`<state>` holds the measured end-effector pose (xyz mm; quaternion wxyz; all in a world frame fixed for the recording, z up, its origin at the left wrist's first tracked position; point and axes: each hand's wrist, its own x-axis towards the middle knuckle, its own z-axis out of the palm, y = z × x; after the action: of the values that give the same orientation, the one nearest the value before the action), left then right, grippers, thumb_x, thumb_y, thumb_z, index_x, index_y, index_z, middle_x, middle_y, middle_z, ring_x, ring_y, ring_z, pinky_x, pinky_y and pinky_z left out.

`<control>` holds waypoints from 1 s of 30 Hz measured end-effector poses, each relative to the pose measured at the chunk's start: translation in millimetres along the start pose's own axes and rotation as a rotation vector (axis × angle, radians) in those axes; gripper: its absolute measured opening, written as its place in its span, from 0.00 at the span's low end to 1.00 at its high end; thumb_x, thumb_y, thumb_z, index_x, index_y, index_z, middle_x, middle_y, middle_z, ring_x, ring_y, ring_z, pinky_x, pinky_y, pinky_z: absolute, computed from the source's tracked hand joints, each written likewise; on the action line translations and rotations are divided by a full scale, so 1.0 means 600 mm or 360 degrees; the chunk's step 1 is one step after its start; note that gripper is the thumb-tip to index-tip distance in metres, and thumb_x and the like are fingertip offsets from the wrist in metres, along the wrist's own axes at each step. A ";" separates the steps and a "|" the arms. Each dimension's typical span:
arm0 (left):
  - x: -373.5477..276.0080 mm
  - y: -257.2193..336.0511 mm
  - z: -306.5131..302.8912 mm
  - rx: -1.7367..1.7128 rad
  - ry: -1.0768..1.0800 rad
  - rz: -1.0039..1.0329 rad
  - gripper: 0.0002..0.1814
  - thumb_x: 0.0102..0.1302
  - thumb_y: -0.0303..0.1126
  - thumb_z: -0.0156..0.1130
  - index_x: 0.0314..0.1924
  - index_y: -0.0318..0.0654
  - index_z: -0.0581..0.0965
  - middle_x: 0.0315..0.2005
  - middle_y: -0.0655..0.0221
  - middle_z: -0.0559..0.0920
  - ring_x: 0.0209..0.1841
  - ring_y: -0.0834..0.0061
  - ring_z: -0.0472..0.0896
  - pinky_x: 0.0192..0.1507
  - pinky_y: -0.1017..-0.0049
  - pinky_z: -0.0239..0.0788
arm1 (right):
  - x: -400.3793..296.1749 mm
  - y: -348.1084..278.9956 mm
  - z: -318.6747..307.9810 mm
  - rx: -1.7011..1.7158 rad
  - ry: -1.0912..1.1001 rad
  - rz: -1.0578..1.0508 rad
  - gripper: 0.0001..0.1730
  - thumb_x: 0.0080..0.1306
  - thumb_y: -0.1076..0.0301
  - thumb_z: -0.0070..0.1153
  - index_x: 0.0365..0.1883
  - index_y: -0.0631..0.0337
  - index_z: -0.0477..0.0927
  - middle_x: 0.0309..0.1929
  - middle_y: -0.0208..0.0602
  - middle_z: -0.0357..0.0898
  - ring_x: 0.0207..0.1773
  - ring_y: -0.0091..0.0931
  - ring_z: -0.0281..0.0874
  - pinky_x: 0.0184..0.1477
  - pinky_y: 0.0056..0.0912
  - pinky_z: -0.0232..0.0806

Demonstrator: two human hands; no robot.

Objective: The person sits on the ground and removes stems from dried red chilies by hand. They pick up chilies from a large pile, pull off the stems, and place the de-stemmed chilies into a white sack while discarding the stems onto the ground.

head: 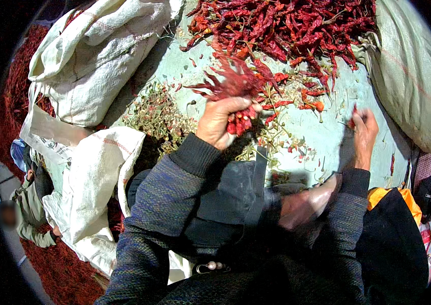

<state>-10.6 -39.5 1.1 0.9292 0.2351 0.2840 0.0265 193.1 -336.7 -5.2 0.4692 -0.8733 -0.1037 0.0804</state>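
Note:
A bunch of dried red chilli peppers (234, 78) is gripped in my left hand (219, 118), tips fanned away from me and blurred by motion. Off to the right, my right hand (365, 124) pinches a small dark red piece (353, 116), apparently a chilli, between thumb and fingers. Beyond both hands lies a large heap of dried red chillies (280, 24) on a pale green surface (356, 85). Loose stems (276, 131) and chilli fragments are scattered below and between my hands. Left of my left hand rises a pile of stems and debris (158, 110).
White woven sacks (97, 61) stand at the left, one slumped lower down (89, 190). A full pale sack (417, 76) leans at the right. A person (32, 213) sits at far left beside more red chillies (55, 267). Yellow cloth (410, 204) lies near my right sleeve.

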 end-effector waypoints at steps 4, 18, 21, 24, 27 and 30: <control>0.000 -0.017 0.024 0.0128 -0.0306 -0.0105 0.12 0.58 0.21 0.59 0.43 0.23 0.76 0.33 0.55 0.82 0.35 0.67 0.83 0.43 0.72 0.77 | -0.033 -0.156 0.134 0.0593 -0.0733 0.0014 0.04 0.61 0.71 0.54 0.34 0.61 0.78 0.26 0.26 0.73 0.27 0.16 0.69 0.29 0.20 0.64; -0.001 0.004 0.034 0.0050 -0.0002 0.0090 0.13 0.57 0.16 0.55 0.43 0.24 0.77 0.34 0.57 0.83 0.32 0.68 0.83 0.39 0.71 0.78 | -0.073 -0.188 0.196 0.0961 -0.1066 0.0208 0.09 0.68 0.66 0.54 0.32 0.61 0.75 0.25 0.25 0.73 0.27 0.15 0.71 0.30 0.18 0.65; -0.008 0.005 0.034 -0.0077 0.0009 0.0056 0.13 0.58 0.16 0.56 0.45 0.25 0.77 0.35 0.58 0.83 0.34 0.70 0.84 0.41 0.71 0.79 | -0.079 -0.198 0.191 0.0859 -0.1073 0.0181 0.10 0.67 0.68 0.53 0.27 0.63 0.73 0.23 0.25 0.71 0.25 0.15 0.67 0.28 0.19 0.63; -0.006 0.003 0.032 -0.0080 0.0067 0.0055 0.14 0.58 0.16 0.56 0.45 0.26 0.77 0.37 0.60 0.84 0.37 0.70 0.84 0.43 0.72 0.78 | -0.076 -0.195 0.191 0.0816 -0.1147 0.0102 0.09 0.66 0.69 0.53 0.26 0.62 0.71 0.22 0.24 0.69 0.24 0.14 0.64 0.27 0.19 0.60; 0.003 -0.005 0.031 0.0019 0.0090 0.0117 0.13 0.57 0.15 0.56 0.44 0.27 0.78 0.37 0.61 0.84 0.38 0.71 0.83 0.46 0.72 0.77 | -0.076 -0.191 0.192 0.0811 -0.1136 0.0112 0.09 0.65 0.69 0.52 0.25 0.61 0.71 0.22 0.23 0.68 0.24 0.14 0.63 0.27 0.20 0.59; -0.002 -0.001 0.028 0.0046 0.0084 0.0032 0.13 0.57 0.16 0.55 0.43 0.28 0.79 0.37 0.62 0.84 0.39 0.71 0.83 0.45 0.72 0.76 | -0.083 -0.182 0.198 0.0815 -0.1093 0.0046 0.09 0.65 0.71 0.52 0.25 0.62 0.70 0.22 0.22 0.68 0.25 0.13 0.63 0.27 0.20 0.59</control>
<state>-2.3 -47.3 13.8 0.9175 0.2506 0.3065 0.0381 105.2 -195.3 23.3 0.6080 -0.6525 -0.2183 0.3962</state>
